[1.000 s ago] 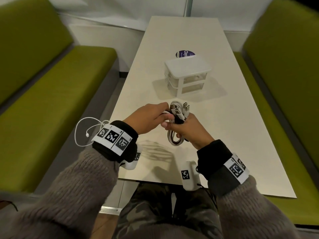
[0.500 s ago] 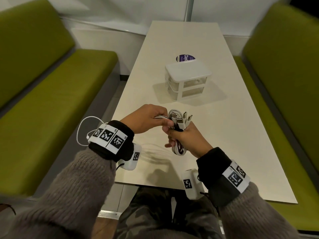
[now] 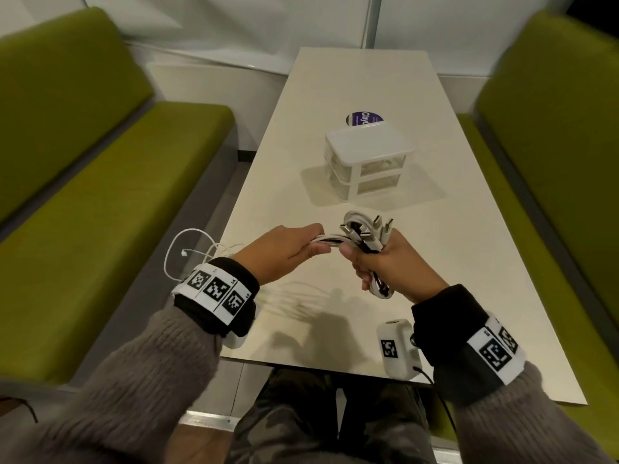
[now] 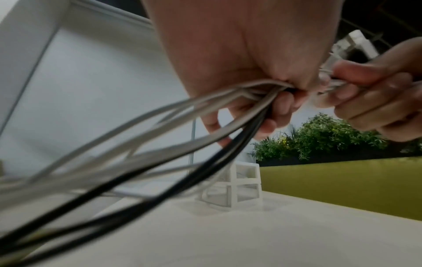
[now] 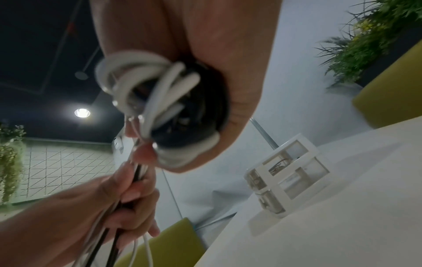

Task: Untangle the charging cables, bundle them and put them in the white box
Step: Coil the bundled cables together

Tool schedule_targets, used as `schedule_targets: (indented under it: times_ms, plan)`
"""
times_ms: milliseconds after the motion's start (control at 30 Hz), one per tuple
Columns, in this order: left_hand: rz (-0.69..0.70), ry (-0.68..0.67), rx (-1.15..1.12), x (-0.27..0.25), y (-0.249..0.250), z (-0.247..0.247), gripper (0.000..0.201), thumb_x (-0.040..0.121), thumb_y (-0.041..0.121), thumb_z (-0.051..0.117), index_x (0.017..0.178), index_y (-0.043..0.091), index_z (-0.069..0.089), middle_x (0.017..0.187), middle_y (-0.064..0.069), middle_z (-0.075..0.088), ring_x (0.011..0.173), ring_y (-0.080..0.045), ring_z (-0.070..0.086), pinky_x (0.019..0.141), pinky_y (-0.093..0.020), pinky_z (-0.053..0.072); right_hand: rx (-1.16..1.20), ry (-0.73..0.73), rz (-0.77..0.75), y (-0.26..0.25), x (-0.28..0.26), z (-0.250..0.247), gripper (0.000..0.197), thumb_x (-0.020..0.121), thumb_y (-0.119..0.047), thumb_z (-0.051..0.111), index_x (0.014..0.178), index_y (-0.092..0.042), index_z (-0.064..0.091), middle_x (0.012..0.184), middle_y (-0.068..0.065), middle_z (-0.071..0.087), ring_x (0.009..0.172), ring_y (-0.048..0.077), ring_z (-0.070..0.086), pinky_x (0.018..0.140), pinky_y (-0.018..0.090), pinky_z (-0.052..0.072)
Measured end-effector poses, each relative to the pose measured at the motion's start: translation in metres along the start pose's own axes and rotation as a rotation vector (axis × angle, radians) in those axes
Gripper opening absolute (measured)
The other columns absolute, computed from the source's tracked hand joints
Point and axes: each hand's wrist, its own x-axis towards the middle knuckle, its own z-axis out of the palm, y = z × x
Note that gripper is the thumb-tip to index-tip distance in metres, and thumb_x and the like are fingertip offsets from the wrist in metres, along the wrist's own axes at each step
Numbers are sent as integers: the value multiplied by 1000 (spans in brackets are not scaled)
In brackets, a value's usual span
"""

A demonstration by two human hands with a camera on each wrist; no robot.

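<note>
My right hand (image 3: 378,262) grips a coiled bundle of white and black charging cables (image 3: 363,234) above the near part of the table; plug ends stick out of the top of my fist. The coil (image 5: 160,108) shows below the palm in the right wrist view. My left hand (image 3: 294,249) grips the loose cable strands (image 4: 160,144) just left of the bundle; they trail back past my wrist, and a thin white cable end (image 3: 187,252) hangs over the table's left edge. The white box (image 3: 366,162), a small two-drawer unit, stands shut mid-table beyond my hands.
A round blue sticker (image 3: 363,118) lies behind the box on the cream table (image 3: 469,296). Green benches (image 3: 100,195) flank the table on both sides. Plants (image 4: 319,140) stand beyond the right bench.
My hands have drawn apart: the left has slid leftward along the strands, and the right has shifted right with the bundle.
</note>
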Motion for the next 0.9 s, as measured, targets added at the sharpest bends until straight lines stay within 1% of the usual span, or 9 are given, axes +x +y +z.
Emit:
schedule_targets:
  times_ms: [167,300,367,433,533,600,667,767,900]
  plan:
    - [16,-49,264,-3,-9,8,54,83,62,12,95,20,45,69,11,39,69,-14,37,79,-26,26,-48,34,56,11,-9,-9,11,91,-10,63,81,-9,62,50,-2,45,47,20,44,50,33,46]
    - [-209,-117,396,-21,-40,-2,36,95,48,30,98,17,48,84,-2,52,85,-23,47,85,-34,36,-1,91,76,16,-18,-31,17,90,-5,62,73,-9,59,45,0,45,42,18,43,48,30,45]
    - [-287,-163,379,-29,-49,-4,26,95,45,35,90,21,43,81,0,50,87,-22,47,83,-35,36,7,88,97,20,-18,-35,18,91,-4,61,74,-9,59,45,0,44,40,16,43,47,29,45]
    - [-323,-189,329,-29,-45,0,28,92,49,42,99,22,45,93,0,52,103,-23,47,87,-36,33,37,82,108,24,-15,-31,19,91,-4,60,73,-10,59,45,0,42,40,16,42,46,29,44]
    - [-262,-143,202,-20,-20,7,83,74,67,54,140,24,27,138,3,41,130,-18,31,112,-47,20,48,58,109,26,-8,-20,20,92,-3,59,75,-12,61,46,0,40,40,15,40,44,30,45]
    - [-114,-62,191,-7,7,13,98,72,67,56,147,22,13,148,4,32,136,-18,26,115,-47,15,32,45,107,25,-3,-11,18,92,-4,59,77,-12,61,48,2,41,41,15,40,44,30,45]
    - [-20,-27,185,8,33,23,87,81,54,58,147,17,14,144,-3,40,131,-21,35,113,-39,20,5,47,99,24,-1,-5,16,92,-5,60,78,-13,62,49,2,43,42,14,42,46,29,46]
    - [-67,28,36,21,46,30,52,95,29,49,139,8,31,126,-14,55,113,-30,52,95,-34,37,-13,81,77,22,-2,-8,8,92,-5,60,85,-2,63,46,0,45,42,14,44,47,29,46]
    - [-72,-16,108,18,27,23,31,99,28,38,116,4,47,103,-14,62,91,-31,56,78,-39,40,5,119,59,21,-5,-15,7,91,-7,61,85,-4,63,49,0,44,42,14,43,45,28,46]
